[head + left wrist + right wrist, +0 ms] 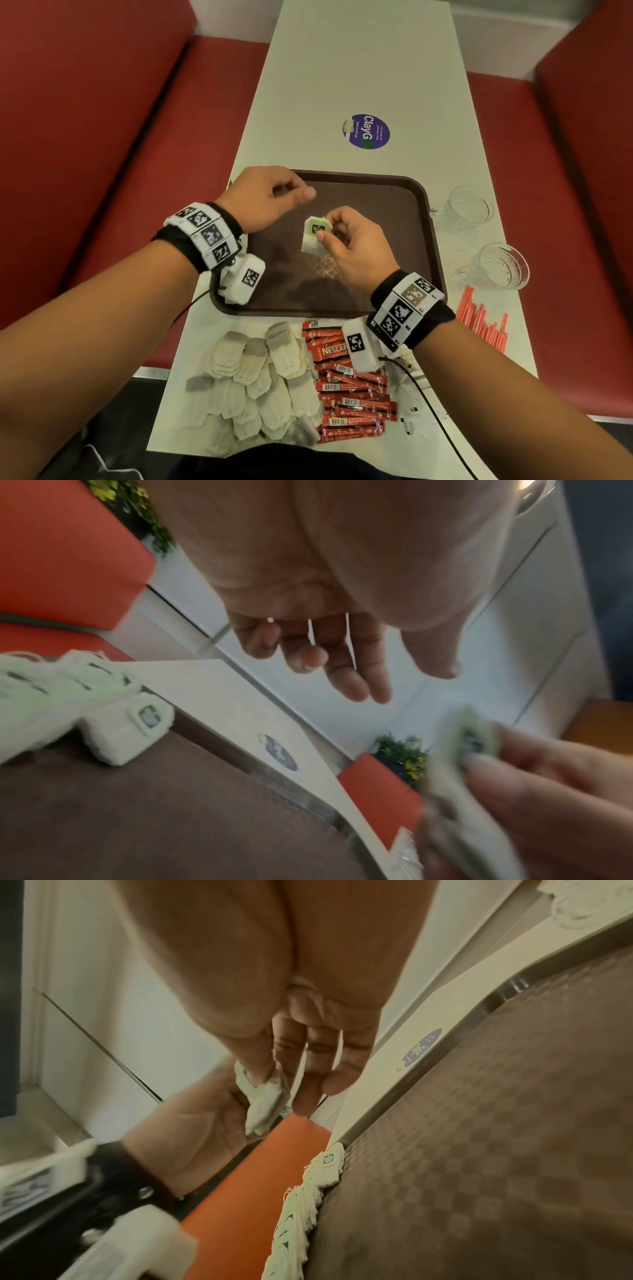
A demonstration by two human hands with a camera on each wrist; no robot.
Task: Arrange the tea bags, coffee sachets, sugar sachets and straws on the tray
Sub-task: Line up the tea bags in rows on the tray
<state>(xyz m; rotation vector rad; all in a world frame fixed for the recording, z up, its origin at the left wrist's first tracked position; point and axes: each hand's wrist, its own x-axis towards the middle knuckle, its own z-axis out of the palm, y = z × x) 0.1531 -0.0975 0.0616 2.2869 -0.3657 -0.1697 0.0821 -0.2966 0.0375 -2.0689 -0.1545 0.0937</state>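
Note:
My right hand [323,233] pinches a white tea bag [313,241] with a green tag above the middle of the brown tray [376,222]. The right wrist view shows the same tea bag [265,1107] between thumb and finger. My left hand [298,192] hovers over the tray's far left corner, fingers loosely curled and holding nothing. A row of tea bags [130,723] lies along the tray's left edge, hidden in the head view by my left wrist. Loose tea bags [260,383] and red coffee sachets [352,401] lie at the table's near edge. Red straws [479,318] lie at the right.
Two glass cups [462,209] [500,267] stand to the right of the tray. A purple round sticker [366,132] is on the white table beyond it. White sachets [409,390] lie partly under my right wrist. Red bench seats flank the table.

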